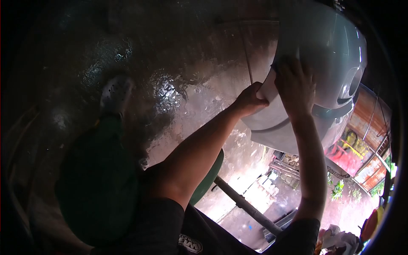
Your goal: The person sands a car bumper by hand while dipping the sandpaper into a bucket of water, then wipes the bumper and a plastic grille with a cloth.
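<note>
A large glossy grey car bumper [331, 55] fills the upper right, its curved edge turned toward me. My left hand [250, 101] is closed around that lower edge, thumb laid on the near face and fingers behind it, out of sight. Higher up, my right hand [296, 83] presses on the bumper's surface, fingers close together and in shadow. A small dark edge shows beside those fingers; what it belongs to is too dim to make out.
Wet, shiny concrete floor [191, 100] stretches to the left. A shoe [115, 93] and a green-clothed leg [100, 182] are in shadow. A pole [248, 208] slants below my arms. Rusty metal sheets [369, 112] and small plants [338, 190] lie at the right.
</note>
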`<action>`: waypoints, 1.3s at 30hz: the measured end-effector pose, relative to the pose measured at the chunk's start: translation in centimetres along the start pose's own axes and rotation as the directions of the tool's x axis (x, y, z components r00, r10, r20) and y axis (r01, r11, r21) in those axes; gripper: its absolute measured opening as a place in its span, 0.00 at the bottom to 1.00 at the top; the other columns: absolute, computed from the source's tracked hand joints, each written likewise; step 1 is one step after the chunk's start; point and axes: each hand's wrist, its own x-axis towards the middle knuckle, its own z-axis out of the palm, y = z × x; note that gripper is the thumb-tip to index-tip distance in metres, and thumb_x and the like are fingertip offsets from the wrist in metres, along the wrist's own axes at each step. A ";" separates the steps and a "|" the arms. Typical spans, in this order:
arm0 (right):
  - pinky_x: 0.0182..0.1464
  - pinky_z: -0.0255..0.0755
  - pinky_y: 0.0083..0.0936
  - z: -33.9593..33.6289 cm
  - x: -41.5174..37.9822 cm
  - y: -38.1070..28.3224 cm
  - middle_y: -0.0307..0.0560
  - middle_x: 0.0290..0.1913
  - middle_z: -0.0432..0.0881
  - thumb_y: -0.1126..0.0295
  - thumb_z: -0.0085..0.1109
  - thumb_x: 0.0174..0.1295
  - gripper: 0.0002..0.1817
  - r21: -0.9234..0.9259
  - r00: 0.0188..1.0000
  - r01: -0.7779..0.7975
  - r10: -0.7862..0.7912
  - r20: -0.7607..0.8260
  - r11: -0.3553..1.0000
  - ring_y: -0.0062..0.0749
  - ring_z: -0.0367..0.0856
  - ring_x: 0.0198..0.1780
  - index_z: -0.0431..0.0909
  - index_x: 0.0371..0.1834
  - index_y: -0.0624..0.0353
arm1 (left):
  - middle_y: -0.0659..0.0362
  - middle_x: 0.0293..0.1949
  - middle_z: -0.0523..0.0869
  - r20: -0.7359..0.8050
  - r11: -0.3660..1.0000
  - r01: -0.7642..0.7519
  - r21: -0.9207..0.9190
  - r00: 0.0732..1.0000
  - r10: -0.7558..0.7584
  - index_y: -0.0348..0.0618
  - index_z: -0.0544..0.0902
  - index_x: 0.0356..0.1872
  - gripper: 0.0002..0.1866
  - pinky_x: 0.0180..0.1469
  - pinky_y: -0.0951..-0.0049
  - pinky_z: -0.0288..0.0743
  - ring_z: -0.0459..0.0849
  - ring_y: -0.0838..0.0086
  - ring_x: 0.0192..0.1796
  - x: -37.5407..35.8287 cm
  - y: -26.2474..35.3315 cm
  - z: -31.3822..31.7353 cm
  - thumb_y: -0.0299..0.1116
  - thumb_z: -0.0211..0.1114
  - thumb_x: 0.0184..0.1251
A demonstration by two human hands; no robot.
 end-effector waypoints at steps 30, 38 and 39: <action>0.68 0.66 0.47 7.7 -17.3 -18.7 0.59 0.61 0.74 0.70 0.73 0.49 0.27 0.828 0.746 -0.538 0.545 0.383 0.154 0.56 0.69 0.66 0.79 0.57 0.55 | 0.69 0.32 0.76 0.000 0.962 -0.164 -0.217 0.986 0.168 0.45 0.80 0.39 0.16 0.43 0.75 0.69 0.73 0.83 0.36 5.4 5.9 -3.0 0.49 0.63 0.76; 0.67 0.66 0.46 6.9 -18.9 -16.8 0.59 0.63 0.71 0.67 0.73 0.51 0.28 0.810 0.675 -0.585 0.576 0.462 0.035 0.56 0.68 0.67 0.79 0.58 0.54 | 0.69 0.40 0.79 0.035 0.992 -0.031 -0.121 0.999 0.036 0.48 0.81 0.49 0.19 0.51 0.74 0.72 0.76 0.83 0.44 3.7 3.1 -2.9 0.53 0.65 0.73; 0.67 0.67 0.46 6.8 -19.0 -16.6 0.59 0.63 0.71 0.67 0.73 0.51 0.28 0.812 0.678 -0.582 0.578 0.454 0.045 0.56 0.68 0.67 0.79 0.58 0.54 | 0.69 0.40 0.79 0.032 0.993 -0.016 -0.116 0.999 0.020 0.48 0.82 0.49 0.19 0.52 0.74 0.72 0.76 0.83 0.44 3.5 2.8 -2.9 0.53 0.65 0.73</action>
